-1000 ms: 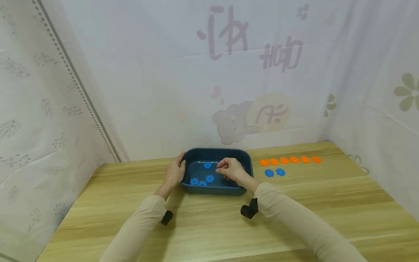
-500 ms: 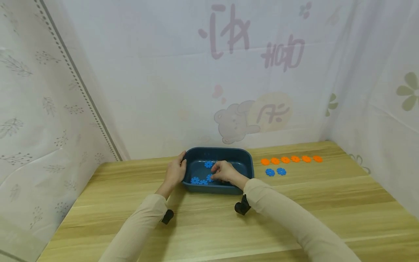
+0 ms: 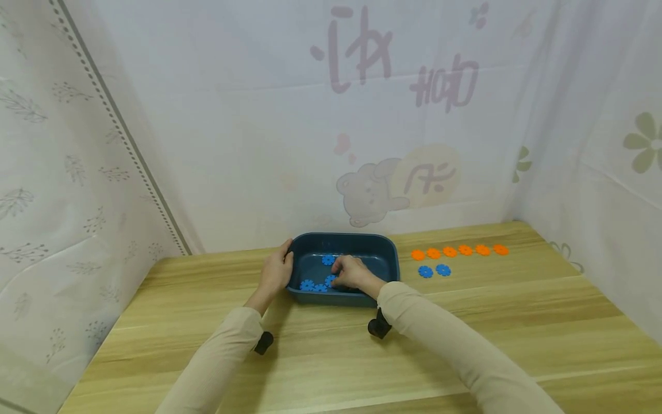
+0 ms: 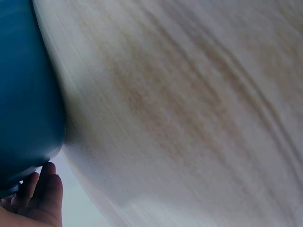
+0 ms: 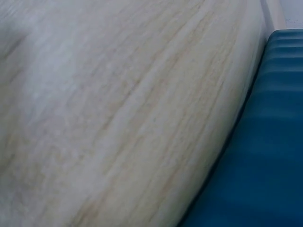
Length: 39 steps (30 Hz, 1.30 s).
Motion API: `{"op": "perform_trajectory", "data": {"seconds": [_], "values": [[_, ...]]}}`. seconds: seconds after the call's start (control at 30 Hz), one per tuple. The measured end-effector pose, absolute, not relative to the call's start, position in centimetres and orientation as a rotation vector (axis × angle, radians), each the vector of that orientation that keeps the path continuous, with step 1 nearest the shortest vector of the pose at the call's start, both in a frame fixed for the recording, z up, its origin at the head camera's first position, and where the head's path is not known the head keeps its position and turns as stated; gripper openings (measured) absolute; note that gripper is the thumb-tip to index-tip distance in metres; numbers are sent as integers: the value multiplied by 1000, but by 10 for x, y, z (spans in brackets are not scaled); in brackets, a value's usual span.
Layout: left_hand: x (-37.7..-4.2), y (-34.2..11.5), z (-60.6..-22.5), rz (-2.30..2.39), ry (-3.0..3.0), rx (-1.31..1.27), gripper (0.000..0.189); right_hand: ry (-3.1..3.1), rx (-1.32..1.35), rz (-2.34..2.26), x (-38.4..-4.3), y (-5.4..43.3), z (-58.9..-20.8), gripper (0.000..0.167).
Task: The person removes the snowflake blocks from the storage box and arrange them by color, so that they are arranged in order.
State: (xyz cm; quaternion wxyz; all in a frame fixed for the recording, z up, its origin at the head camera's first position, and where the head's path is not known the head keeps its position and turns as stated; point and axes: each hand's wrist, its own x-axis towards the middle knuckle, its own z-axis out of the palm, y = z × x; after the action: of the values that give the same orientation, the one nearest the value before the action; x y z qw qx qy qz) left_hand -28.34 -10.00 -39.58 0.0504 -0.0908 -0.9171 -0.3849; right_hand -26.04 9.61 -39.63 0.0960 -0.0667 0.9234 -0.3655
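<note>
A dark blue plastic basin point(image 3: 331, 299) stands on the wooden table, with several blue flower-shaped snowflake discs inside. My left hand point(image 3: 276, 270) grips the basin's left end; in the left wrist view its fingers point(image 4: 53, 194) lie against the basin's outside wall. Inside the basin, my right hand point(image 3: 354, 272) has thumb and fingertips curled at one blue snowflake disc point(image 3: 329, 280), partly hidden by them. Left of it lie two more blue discs point(image 3: 307, 285), and another blue disc point(image 3: 328, 260) is farther back. The right wrist view shows the basin wall point(image 5: 265, 142) but no hand.
Right of the basin, several orange snowflake discs point(image 3: 449, 251) form a row, with two blue discs point(image 3: 426, 271) in front of them. A printed white cloth point(image 3: 248, 144) hangs behind the table point(image 3: 320, 356) and along both sides.
My right hand has moved left and down inside the basin, reaching the blue disc nearest it. My left hand stays on the basin's end.
</note>
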Motion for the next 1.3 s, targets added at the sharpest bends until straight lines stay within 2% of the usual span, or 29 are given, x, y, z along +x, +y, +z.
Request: {"op": "perform_trajectory", "data": {"seconds": [0.87, 1.3], "values": [[-281, -100, -396, -1188, -2763, -299, 44, 2828, -202, -879, -260, 92, -397, 23], [-284, -100, -398, -1156, -2784, -283, 44, 2853, -205, -943, -258, 95, -397, 27]]}}
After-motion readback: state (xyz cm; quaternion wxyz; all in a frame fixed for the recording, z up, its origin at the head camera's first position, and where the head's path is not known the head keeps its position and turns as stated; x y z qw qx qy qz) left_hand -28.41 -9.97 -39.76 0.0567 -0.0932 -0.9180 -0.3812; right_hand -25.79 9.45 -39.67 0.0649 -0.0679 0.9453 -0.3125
